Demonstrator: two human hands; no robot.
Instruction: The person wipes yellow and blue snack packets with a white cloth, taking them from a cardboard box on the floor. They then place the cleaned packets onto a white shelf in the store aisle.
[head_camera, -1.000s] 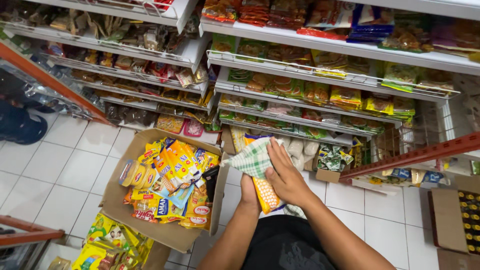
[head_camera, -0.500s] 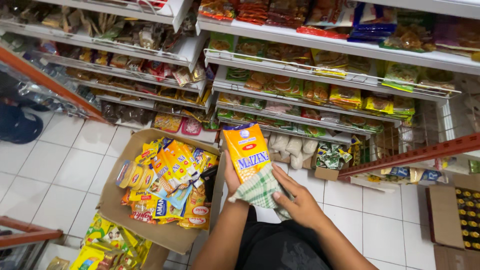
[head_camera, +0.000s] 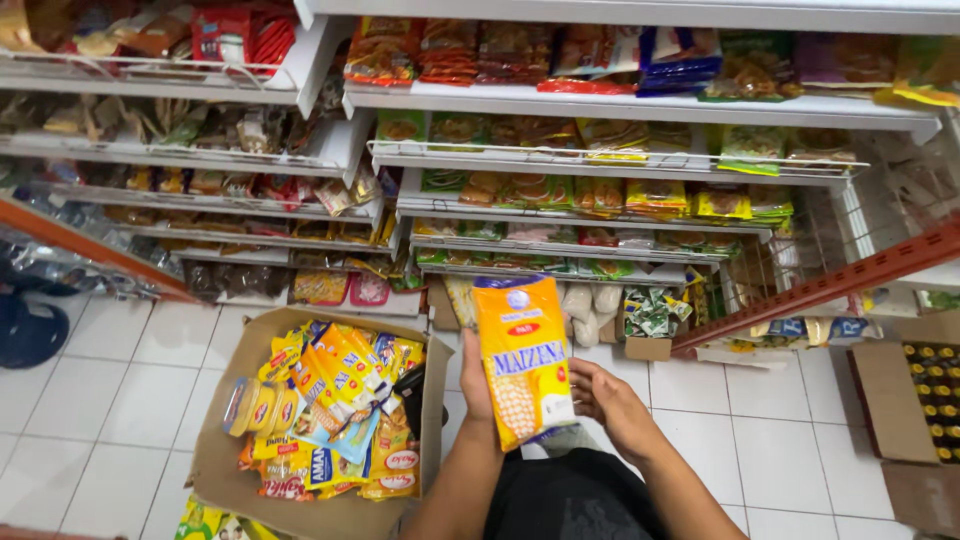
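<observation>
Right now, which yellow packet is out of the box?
The tall yellow-orange packet held upright in the left hand; the others lie piled in the cardboard box.

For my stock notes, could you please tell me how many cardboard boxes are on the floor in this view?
3: one open box of packets left of the hands, a small one below the shelves, and one with bottles at the right edge. Others may be hidden.

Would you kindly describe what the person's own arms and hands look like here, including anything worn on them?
Both forearms are bare, with no sleeves in view. The left hand and the right hand wear no gloves, and no watch, ring or bracelet shows. Much of the left hand is hidden from the camera, so little of its fingers can be seen.
</observation>
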